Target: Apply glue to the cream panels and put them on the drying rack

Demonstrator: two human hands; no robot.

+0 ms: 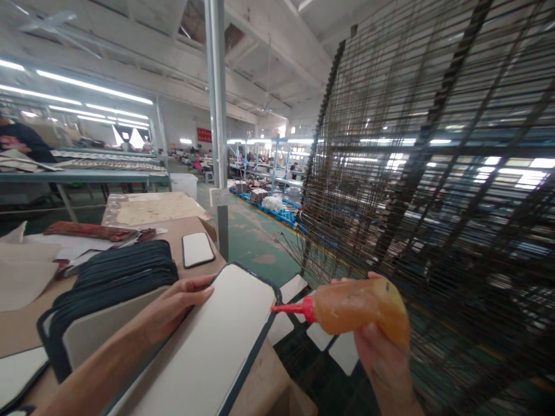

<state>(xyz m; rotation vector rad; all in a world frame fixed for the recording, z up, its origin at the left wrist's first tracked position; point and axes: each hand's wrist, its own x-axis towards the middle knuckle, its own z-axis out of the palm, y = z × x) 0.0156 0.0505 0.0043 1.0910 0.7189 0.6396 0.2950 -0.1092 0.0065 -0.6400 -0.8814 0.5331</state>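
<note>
My left hand (182,300) grips the upper left edge of a white panel (217,323) with a dark blue border and rounded corners, held tilted above the table. In my right hand (377,352) lies a glue bottle (358,306), amber in colour with a long red nozzle. The nozzle tip touches the panel's border near its upper right corner, where a thin amber line shows. Part of my right hand's fingers is hidden behind the bottle. Beside my left forearm stands a stack of similar dark-edged panels (125,271).
A smaller bordered panel (198,249) lies on the brown table (173,228). Close on the right rises a large wire rack (390,144), with white pieces (344,349) lying low near it. A metal post (219,127) stands ahead. At far left a person (26,138) is behind a bench.
</note>
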